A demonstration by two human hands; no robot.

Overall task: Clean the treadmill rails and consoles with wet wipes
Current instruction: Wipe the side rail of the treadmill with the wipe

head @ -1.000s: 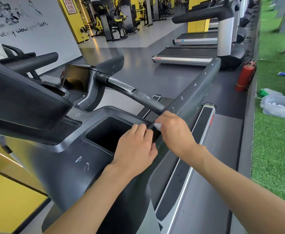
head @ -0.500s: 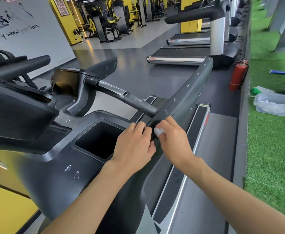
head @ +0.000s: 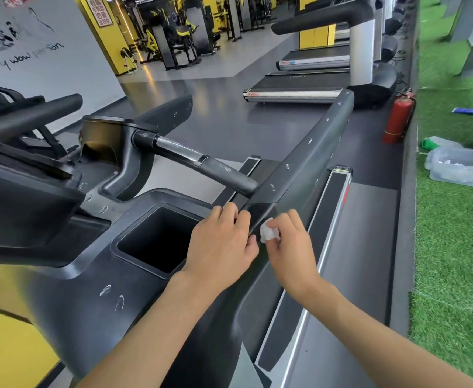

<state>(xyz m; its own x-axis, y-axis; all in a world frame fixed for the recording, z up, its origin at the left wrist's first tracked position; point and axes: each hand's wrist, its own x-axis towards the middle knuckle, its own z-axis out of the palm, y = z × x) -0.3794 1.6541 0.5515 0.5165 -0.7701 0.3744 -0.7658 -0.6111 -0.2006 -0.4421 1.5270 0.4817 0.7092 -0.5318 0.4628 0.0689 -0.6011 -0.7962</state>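
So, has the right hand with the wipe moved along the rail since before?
Yes. The right hand slid back down the rail, away from the crossbar.

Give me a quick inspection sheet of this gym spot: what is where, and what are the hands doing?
Surface: dark grey treadmill side rail, whitish smudges along it.
Job's things: crumpled white wet wipe, pressed near the rail's base; square black console cup pocket.
Clutter: clear plastic tub on green artificial turf.
Hands: right hand, fingers pinching the wipe; left hand resting on the console edge.
Cables: nothing seen.
Surroundings: red fire extinguisher, more treadmills, yellow walls.
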